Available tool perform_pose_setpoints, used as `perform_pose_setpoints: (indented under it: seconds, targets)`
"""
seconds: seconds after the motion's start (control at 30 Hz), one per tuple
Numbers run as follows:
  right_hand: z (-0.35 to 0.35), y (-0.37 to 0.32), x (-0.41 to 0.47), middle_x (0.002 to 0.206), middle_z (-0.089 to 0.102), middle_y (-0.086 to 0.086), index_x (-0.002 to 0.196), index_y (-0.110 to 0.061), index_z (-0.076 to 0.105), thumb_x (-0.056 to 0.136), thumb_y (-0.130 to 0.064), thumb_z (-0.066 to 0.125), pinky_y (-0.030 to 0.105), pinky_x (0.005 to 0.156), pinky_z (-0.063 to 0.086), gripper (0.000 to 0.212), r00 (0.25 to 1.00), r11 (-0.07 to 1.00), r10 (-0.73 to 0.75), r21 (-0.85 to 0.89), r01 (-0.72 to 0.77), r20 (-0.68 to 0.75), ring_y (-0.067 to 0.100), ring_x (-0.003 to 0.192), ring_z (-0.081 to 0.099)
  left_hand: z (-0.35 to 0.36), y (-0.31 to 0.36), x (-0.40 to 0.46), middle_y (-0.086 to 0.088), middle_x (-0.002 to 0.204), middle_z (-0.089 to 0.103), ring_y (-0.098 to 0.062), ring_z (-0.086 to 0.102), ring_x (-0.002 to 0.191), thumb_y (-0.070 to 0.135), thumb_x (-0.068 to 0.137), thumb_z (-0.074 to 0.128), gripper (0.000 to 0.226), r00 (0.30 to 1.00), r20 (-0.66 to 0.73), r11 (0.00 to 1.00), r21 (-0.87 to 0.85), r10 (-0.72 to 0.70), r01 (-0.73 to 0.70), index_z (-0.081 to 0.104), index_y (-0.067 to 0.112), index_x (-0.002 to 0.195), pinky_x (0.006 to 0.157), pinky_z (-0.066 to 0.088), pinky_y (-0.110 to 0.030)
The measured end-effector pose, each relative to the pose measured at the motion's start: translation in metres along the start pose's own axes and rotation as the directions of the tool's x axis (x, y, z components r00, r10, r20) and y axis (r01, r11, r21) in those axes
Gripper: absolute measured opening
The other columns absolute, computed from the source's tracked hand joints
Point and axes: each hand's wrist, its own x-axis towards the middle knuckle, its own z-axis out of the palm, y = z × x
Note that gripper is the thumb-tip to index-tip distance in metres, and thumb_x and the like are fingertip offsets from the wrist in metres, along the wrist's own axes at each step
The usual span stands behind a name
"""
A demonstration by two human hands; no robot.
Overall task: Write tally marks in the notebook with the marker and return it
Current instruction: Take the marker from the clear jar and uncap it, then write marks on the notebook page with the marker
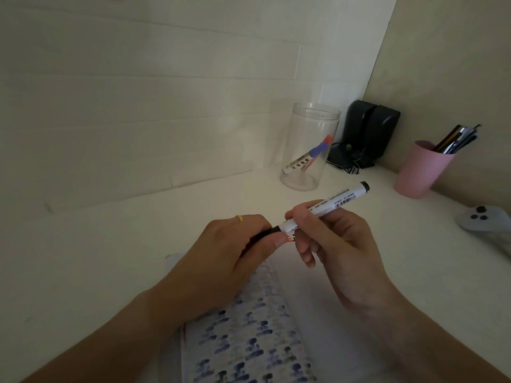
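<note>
I see both hands raised over the middle of the white counter [96, 244], holding the marker [336, 201] between them above the notebook [249, 341]. My right hand [331, 244] has its fingers [300, 217] clamped round the white barrel near the middle, with the barcode label and the dark rear end sticking out up and to the right. My left hand [229, 244] has its fingers [279, 240] pinched together on the black cap [265, 234] at the other end of the marker; a yellow ring [239, 218] sits on one finger. I cannot tell whether the cap is fully seated or partly off, since the left hand hides most of it.

The notebook lies closed on the counter near the front edge, its cover patterned with blue blotches, partly under my left wrist. It is touched by neither hand that I can see.

Toward the back right corner of the counter stands a clear jar [309, 147] with a couple of pens leaning inside. Just beside it, right in the corner, are two black speakers [370, 131] with their cables. Along the right edge stands a pink cup [420, 170] full of pens, and nearer the front along that edge lies a grey controller [484, 219].
</note>
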Motion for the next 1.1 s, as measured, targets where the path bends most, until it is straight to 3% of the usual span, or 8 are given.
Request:
perform_pose_setpoints:
  seconds: [0.23,0.4,0.53,0.63,0.73,0.83,0.97,1.1]
  targets:
    - [0.003,-0.003,0.0,0.05,0.053,0.005,0.085,0.002,0.07,0.091,-0.021,0.064,0.024,0.042,0.036,0.025,1.0,1.0,-0.01,0.028,0.009,0.02,0.016,0.044,0.042,-0.002,0.006,0.001,0.008,0.057,0.04,-0.009,0.041,0.053,0.036,0.106,0.037,0.038,0.99,0.137,0.986,-0.161,-0.026,0.048,0.043,0.022,0.071,0.055,0.032,-0.011]
    - [0.005,-0.005,0.001,0.049,0.051,0.005,0.081,-0.002,0.071,0.09,-0.018,0.062,0.024,0.042,0.034,0.02,1.0,0.999,0.005,0.052,-0.007,0.026,0.016,0.043,0.04,-0.005,0.004,-0.001,0.009,0.057,0.036,-0.009,0.034,0.051,0.038,0.105,0.031,0.039,0.97,0.239,0.9,-0.413,-0.044,0.142,0.037,0.038,0.067,0.056,0.032,-0.017]
    - [0.016,-0.004,-0.004,0.048,0.05,0.006,0.079,-0.002,0.073,0.089,-0.019,0.068,0.023,0.04,0.033,0.02,0.999,1.0,0.002,0.004,-0.002,-0.052,0.016,0.041,0.038,-0.001,0.001,0.0,0.009,0.059,0.033,-0.013,0.036,0.054,0.035,0.106,0.029,0.037,0.989,0.148,0.982,-0.188,0.022,0.007,0.035,0.027,0.07,0.056,0.03,-0.015]
    - [0.005,-0.003,0.006,0.042,0.048,0.0,0.076,-0.002,0.07,0.094,-0.014,0.064,0.02,0.036,0.029,0.022,0.962,1.0,0.025,0.013,-0.023,-0.273,0.011,0.036,0.036,-0.004,-0.003,-0.003,0.012,0.066,0.039,-0.012,0.041,0.056,0.038,0.107,0.024,0.035,0.99,0.116,0.991,0.097,0.083,-0.094,0.04,0.025,0.078,0.059,0.034,-0.021]
    - [-0.035,-0.014,0.013,0.048,0.047,-0.004,0.074,-0.01,0.069,0.097,-0.016,0.06,0.018,0.039,0.029,0.025,0.881,0.994,0.072,0.105,-0.025,-0.467,0.006,0.04,0.038,-0.023,-0.016,-0.011,0.014,0.067,0.04,-0.002,0.042,0.061,0.041,0.106,0.023,0.03,1.0,-0.003,0.989,0.145,0.002,-0.002,0.038,0.034,0.081,0.066,0.035,-0.015]
    - [-0.042,-0.015,0.012,0.055,0.054,0.001,0.085,-0.008,0.072,0.099,-0.013,0.055,0.022,0.043,0.035,0.022,0.947,1.0,0.029,0.008,-0.028,-0.319,0.012,0.047,0.045,-0.028,-0.026,-0.008,0.013,0.078,0.051,-0.004,0.051,0.075,0.038,0.105,0.032,0.024,0.997,-0.067,0.994,0.099,-0.042,0.049,0.047,0.035,0.087,0.072,0.039,-0.016]
    - [-0.024,-0.01,0.029,0.056,0.061,0.008,0.085,-0.003,0.073,0.092,-0.004,0.056,0.027,0.043,0.045,0.019,0.976,0.996,0.086,-0.001,-0.088,-0.198,0.022,0.049,0.056,-0.009,-0.035,-0.003,0.018,0.112,0.063,-0.004,0.059,0.102,0.048,0.105,0.03,0.039,0.971,0.202,0.992,0.031,-0.124,0.121,0.061,0.029,0.121,0.09,0.047,-0.028]
    - [-0.015,0.008,0.029,0.056,0.06,0.008,0.075,-0.006,0.071,0.082,-0.004,0.067,0.028,0.045,0.044,0.008,0.96,0.955,0.24,-0.143,-0.26,-0.146,0.023,0.051,0.054,-0.003,-0.045,-0.005,0.007,0.11,0.07,-0.01,0.063,0.1,0.057,0.103,0.024,0.046,0.939,0.298,0.982,-0.03,-0.169,0.186,0.059,0.032,0.118,0.088,0.049,-0.038]
